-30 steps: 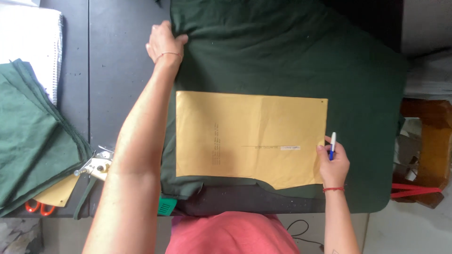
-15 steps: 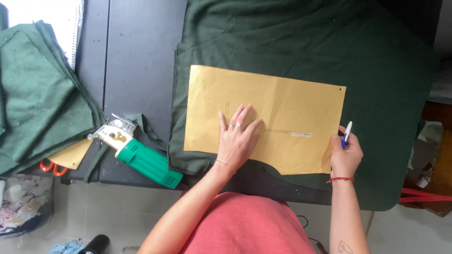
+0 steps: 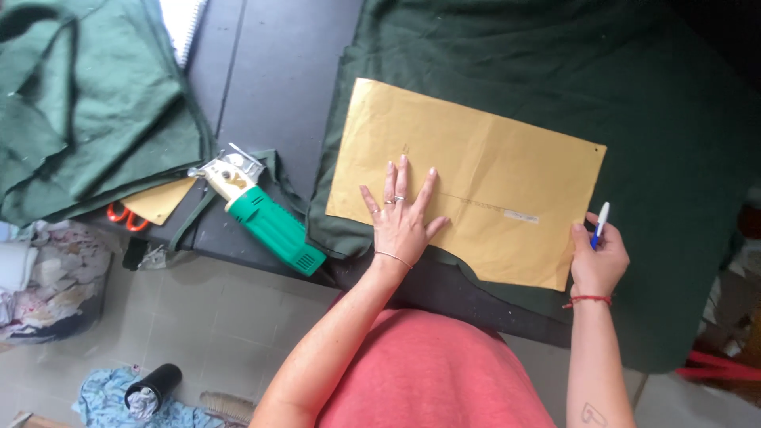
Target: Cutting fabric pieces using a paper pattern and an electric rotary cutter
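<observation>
Pen [image 3: 600,223] upright; pattern [image 3: 476,178] apparently lengthwise left-right.

Soft even daylight, faint shadows, no glare, sharp centre, top right corner dark, slight wide-angle tilt

The left hand [image 3: 400,218] lies flat, palm down, with its fingers spread wide and pointing away from the body. The left arm is bent and reaches forward. The right hand [image 3: 596,257] is curled closed, thumb up. The right arm is straight.
</observation>
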